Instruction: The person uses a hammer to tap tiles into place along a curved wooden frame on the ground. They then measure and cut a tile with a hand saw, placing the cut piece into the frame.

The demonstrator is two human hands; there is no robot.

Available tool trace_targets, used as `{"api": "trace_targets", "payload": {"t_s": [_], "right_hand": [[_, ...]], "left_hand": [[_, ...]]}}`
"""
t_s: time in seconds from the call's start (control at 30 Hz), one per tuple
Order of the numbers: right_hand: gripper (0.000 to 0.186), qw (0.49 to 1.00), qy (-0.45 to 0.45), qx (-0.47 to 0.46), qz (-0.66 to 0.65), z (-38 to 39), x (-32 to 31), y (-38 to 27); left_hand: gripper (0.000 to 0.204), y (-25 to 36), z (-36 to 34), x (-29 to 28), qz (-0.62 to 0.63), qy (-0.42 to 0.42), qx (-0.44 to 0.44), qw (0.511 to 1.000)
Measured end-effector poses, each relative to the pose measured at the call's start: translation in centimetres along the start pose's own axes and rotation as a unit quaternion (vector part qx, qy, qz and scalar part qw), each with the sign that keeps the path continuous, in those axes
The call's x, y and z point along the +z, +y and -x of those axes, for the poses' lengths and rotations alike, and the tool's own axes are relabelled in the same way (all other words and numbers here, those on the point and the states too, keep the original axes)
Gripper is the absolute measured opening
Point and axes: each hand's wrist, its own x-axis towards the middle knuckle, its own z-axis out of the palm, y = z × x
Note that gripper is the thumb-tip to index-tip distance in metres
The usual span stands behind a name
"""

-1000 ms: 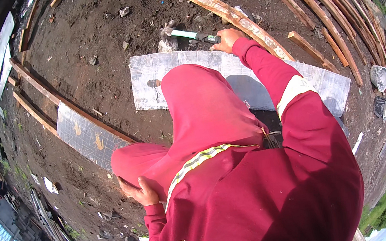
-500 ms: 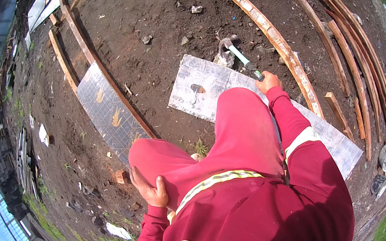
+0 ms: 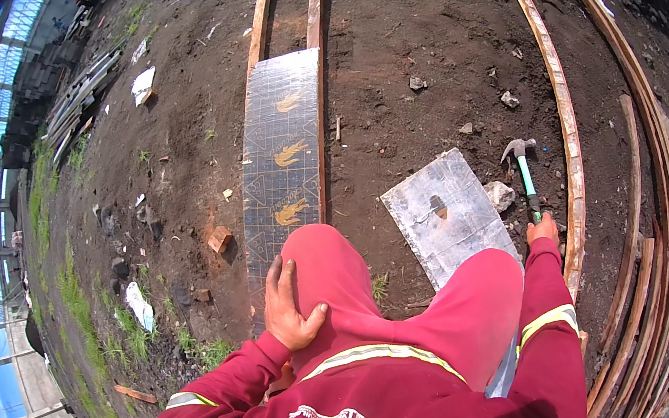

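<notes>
Holding 1 hammer [image 3: 526, 173] in right grip [image 3: 542, 229], beside 1 pale stone [image 3: 500, 196]

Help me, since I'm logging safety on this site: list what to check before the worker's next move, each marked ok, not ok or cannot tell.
1. Hammer held by its handle: ok, in the right hand.
2. Left hand free of tools: ok, it rests on the left knee.
3. Hands gloved: not ok, both are bare.
4. Ground beside the grey sheet free of stones: not ok, a pale stone lies by its right edge.
5. Grey sheet whole: cannot tell, the right knee hides part.
6. Dark patterned panel fastened underneath: cannot tell, its underside is hidden.
</notes>
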Motion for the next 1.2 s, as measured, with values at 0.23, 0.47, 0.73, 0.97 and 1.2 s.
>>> {"api": "trace_targets", "payload": {"t_s": [0.23, 0.47, 0.73, 0.97, 1.2], "right_hand": [[0.038, 0.993, 0.048, -0.094, -0.056, -0.2, 1.5, -0.9], [0.033, 0.987, -0.032, -0.160, -0.007, -2.3, -0.5, -5.0], [0.034, 0.958, -0.198, -0.190, -0.086, 2.7, -8.1, -16.8], [0.031, 0.913, -0.320, -0.211, -0.139, 16.0, -11.3, -19.9], [0.027, 0.892, -0.412, -0.188, -0.003, 25.1, -17.1, -12.4]], "left_hand": [[0.085, 0.1, 1.1, -0.2, -0.011, 0.016, -0.003, 1.000], [0.080, 1.4, 1.7, -1.3, 0.041, 0.018, -0.008, 0.999], [0.073, 8.7, 5.0, -10.3, 0.140, -0.207, -0.124, 0.960], [0.068, 12.3, 9.0, -14.6, 0.105, -0.287, -0.266, 0.914], [0.067, 13.2, 13.5, -16.0, 0.122, -0.362, -0.370, 0.847]]}}
